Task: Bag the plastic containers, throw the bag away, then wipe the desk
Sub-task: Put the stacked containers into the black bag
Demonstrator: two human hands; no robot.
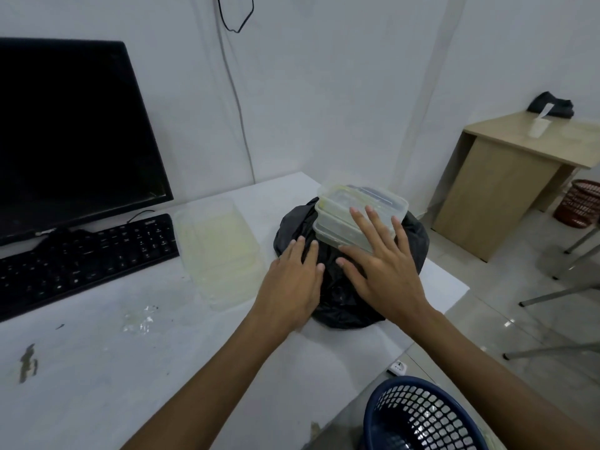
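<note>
A crumpled black bag (418, 241) lies on the white desk (97, 368) near its right edge. A stack of clear plastic containers (344, 206) sits on top of the bag. My right hand (380, 258) lies flat with straight fingers over the near end of the stack and the bag. My left hand (292, 280) rests flat on the bag's left side, fingers straight. One more clear container (220, 251) with yellowish residue lies on the desk to the left of the bag. A wet smear (139, 319) marks the desk in front of it.
A black monitor (71, 131) and keyboard (81, 261) stand at the left. A blue mesh bin (418, 417) is on the floor below the desk's right edge. A wooden desk (506, 177) and a red basket (581, 203) stand at the far right.
</note>
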